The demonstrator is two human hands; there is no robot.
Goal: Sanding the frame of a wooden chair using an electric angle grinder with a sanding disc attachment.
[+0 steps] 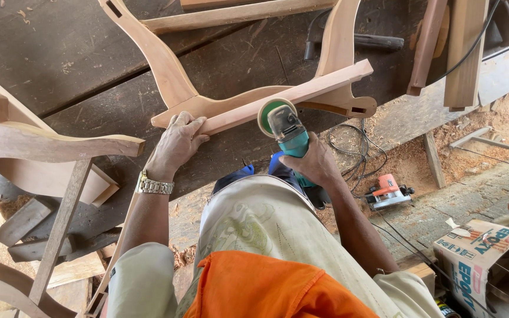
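Wooden chair frame (254, 106) looks partly smoothed; left hand (177, 144) presses flat on it, right hand (312, 162) grips sander (287, 132) tight.

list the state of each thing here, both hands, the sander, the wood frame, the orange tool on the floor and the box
left hand: pressed flat on the frame's straight rail
right hand: grip closed round the sander body
teal handheld disc sander: held, disc against the rail edge
curved pale wooden chair frame: lying flat on the dark workbench
orange power tool: lying unheld on the sawdust floor
printed cardboard box: open
silver metal wristwatch: worn on left wrist
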